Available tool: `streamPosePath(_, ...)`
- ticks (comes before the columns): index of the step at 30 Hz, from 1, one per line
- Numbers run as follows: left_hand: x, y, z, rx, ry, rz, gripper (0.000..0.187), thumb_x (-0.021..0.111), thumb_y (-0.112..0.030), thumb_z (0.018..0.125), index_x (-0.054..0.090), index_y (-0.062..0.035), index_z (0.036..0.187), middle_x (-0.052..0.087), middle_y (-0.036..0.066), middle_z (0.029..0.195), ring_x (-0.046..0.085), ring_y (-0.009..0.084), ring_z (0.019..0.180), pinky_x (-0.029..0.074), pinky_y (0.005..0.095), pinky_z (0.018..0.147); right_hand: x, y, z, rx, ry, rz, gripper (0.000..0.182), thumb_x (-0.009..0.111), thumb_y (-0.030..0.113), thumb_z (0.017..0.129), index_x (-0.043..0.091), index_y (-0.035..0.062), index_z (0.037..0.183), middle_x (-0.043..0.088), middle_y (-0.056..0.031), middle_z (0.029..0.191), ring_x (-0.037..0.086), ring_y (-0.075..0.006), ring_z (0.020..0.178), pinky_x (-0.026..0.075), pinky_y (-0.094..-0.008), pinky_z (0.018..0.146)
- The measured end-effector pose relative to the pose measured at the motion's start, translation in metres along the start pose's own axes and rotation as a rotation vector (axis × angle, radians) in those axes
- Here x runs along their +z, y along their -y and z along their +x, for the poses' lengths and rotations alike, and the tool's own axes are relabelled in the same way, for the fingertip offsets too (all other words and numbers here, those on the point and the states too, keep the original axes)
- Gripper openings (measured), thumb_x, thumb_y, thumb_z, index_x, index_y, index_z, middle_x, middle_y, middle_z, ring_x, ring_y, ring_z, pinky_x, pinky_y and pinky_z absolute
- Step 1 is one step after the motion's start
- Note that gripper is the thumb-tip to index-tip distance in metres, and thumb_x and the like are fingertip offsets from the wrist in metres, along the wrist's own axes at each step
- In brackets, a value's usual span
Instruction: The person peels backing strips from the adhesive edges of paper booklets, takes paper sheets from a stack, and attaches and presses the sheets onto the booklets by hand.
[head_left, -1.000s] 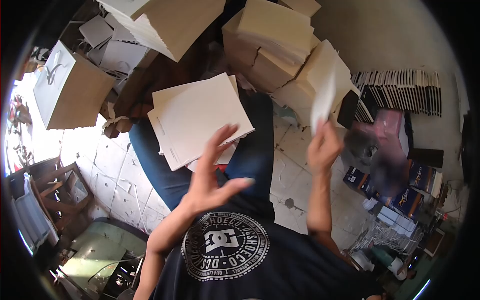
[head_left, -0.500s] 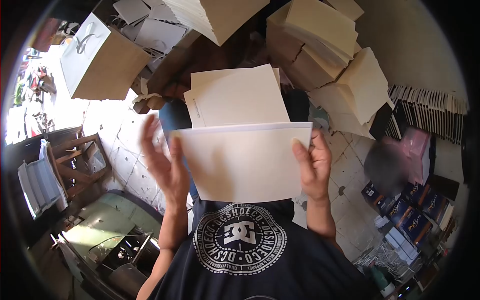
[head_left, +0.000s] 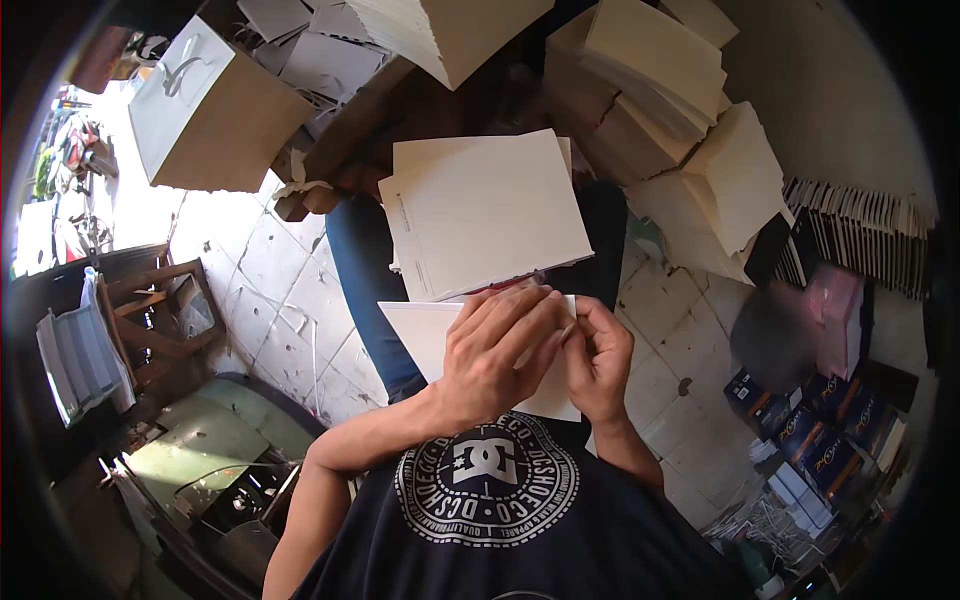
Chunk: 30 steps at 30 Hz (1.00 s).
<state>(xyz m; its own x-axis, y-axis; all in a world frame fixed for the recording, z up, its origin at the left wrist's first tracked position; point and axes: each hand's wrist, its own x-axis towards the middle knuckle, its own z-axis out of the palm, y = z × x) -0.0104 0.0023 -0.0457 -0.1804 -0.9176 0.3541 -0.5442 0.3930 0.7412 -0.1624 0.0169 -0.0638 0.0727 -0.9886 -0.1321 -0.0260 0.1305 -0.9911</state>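
A pale piece of paper or thin stack of sheets (head_left: 420,325) lies level in front of my chest, its left part bare. My right hand (head_left: 600,360) pinches its right edge between thumb and bent fingers. Reaching across from the left, my left hand (head_left: 495,350) lies over the paper, its fingers bent and pressed together at the right edge, its thumb close to my right thumb. What the left fingertips grip is partly hidden. Just beyond, a stack of large cream sheets (head_left: 490,210) rests over my lap, with small print along its left side.
Tall piles of cream paper stand ahead, one at the left (head_left: 225,130) and another at the right (head_left: 650,80). A row of dark-edged books (head_left: 870,235), a pink package (head_left: 835,310) and blue boxes (head_left: 825,450) are at the right. A green machine (head_left: 215,450) stands at the lower left.
My left hand has moved from the paper's left edge across to its right edge. The paper has come down closer to my chest, uncovering more of the stack beyond.
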Motion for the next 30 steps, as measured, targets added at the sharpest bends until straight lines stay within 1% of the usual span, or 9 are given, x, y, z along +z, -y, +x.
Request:
streamPosePath(12, 0.002, 0.001, 0.004, 0.012, 0.045, -0.107, 0.043, 0.085, -0.014, 0.068, 0.069, -0.0063, 0.107, 0.070, 0.009, 0.101, 0.068, 0.0238, 0.088, 0.050, 0.0354, 0.075, -0.001, 0.014, 0.003, 0.003, -0.077, 0.092, 0.007, 0.058, 0.004, 0.097, 0.061, -0.0013, 0.094, 0.060, 0.0027, 0.073, 0.052, -0.0003, 0.067, 0.040, -0.0175, 0.060)
streamPosePath(19, -0.023, 0.017, 0.027, 0.205, -0.030, -0.092, 0.030, 0.082, -0.011, 0.071, 0.068, -0.0092, 0.098, 0.065, 0.002, 0.093, 0.063, 0.0175, 0.086, 0.043, 0.0325, 0.078, -0.018, 0.020, -0.002, 0.096, -0.058, 0.043, 0.014, 0.064, 0.010, 0.094, 0.062, -0.0012, 0.086, 0.058, 0.0058, 0.071, 0.044, 0.0001, 0.061, 0.032, -0.0178, 0.056)
streamPosePath(21, -0.071, 0.035, 0.052, 0.199, -0.131, 0.038, 0.031, 0.084, -0.005, 0.066, 0.069, -0.0080, 0.093, 0.066, 0.005, 0.093, 0.064, 0.0200, 0.090, 0.045, 0.0335, 0.078, -0.050, 0.023, -0.007, -0.062, -0.157, -0.029, 0.015, 0.064, 0.011, 0.094, 0.065, -0.0027, 0.090, 0.055, 0.0017, 0.071, 0.041, -0.0012, 0.062, 0.027, -0.0189, 0.055)
streamPosePath(23, -0.130, 0.056, 0.089, 0.076, -0.427, 0.220, 0.021, 0.076, 0.004, 0.073, 0.070, -0.0042, 0.091, 0.070, 0.006, 0.093, 0.066, 0.0206, 0.084, 0.050, 0.0317, 0.081, -0.107, 0.017, -0.022, -0.207, -0.261, -0.061, 0.024, 0.058, 0.020, 0.099, 0.058, 0.0018, 0.083, 0.046, 0.0017, 0.067, 0.038, -0.0046, 0.061, 0.028, -0.0213, 0.059)
streamPosePath(24, -0.168, 0.064, 0.113, 0.095, -0.548, 0.543, 0.009, 0.072, -0.009, 0.086, 0.072, -0.0071, 0.095, 0.073, 0.002, 0.099, 0.070, 0.0144, 0.085, 0.053, 0.0281, 0.079, -0.134, 0.019, -0.031, -0.164, -0.299, 0.022, 0.032, 0.056, 0.025, 0.101, 0.051, 0.0075, 0.075, 0.039, 0.0040, 0.063, 0.033, -0.0055, 0.059, 0.026, -0.0230, 0.059)
streamPosePath(26, -0.247, 0.110, 0.169, 0.216, -0.811, 0.856, 0.015, 0.072, -0.023, 0.090, 0.076, -0.0107, 0.098, 0.075, -0.001, 0.096, 0.071, 0.0133, 0.085, 0.054, 0.0271, 0.077, -0.175, 0.032, -0.046, -0.234, -0.339, 0.132, 0.040, 0.051, 0.030, 0.104, 0.042, 0.0105, 0.070, 0.031, 0.0041, 0.060, 0.030, -0.0078, 0.058, 0.026, -0.0267, 0.059)
streamPosePath(27, -0.288, 0.131, 0.192, 0.368, -0.659, 0.904, 0.027, 0.071, -0.029, 0.092, 0.072, -0.0120, 0.113, 0.073, 0.005, 0.108, 0.070, 0.0178, 0.098, 0.053, 0.0291, 0.084, -0.192, 0.033, -0.051, -0.291, -0.357, 0.086, 0.039, 0.047, 0.033, 0.105, 0.050, 0.0067, 0.077, 0.041, 0.0002, 0.066, 0.038, -0.0107, 0.066, 0.032, -0.0285, 0.066)
streamPosePath(29, -0.265, 0.118, 0.211, -0.096, -0.709, 0.971, 0.081, 0.072, -0.025, 0.088, 0.027, -0.0178, 0.155, 0.031, 0.021, 0.156, 0.030, 0.0307, 0.146, 0.030, 0.0305, 0.117, -0.208, 0.034, -0.059, -0.380, -0.462, 0.198, 0.040, 0.046, 0.036, 0.105, 0.057, -0.0016, 0.095, 0.054, -0.0070, 0.083, 0.049, -0.0167, 0.082, 0.038, -0.0320, 0.080)
streamPosePath(30, -0.270, 0.123, 0.208, 0.033, -0.728, 1.078, 0.060, 0.071, -0.031, 0.090, 0.045, -0.0154, 0.142, 0.048, 0.016, 0.140, 0.047, 0.0273, 0.130, 0.040, 0.0318, 0.105, -0.225, 0.024, -0.068, -0.423, -0.519, 0.404, 0.054, 0.048, 0.042, 0.103, 0.052, -0.0102, 0.116, 0.055, -0.0147, 0.107, 0.050, -0.0231, 0.102, 0.039, -0.0340, 0.090)
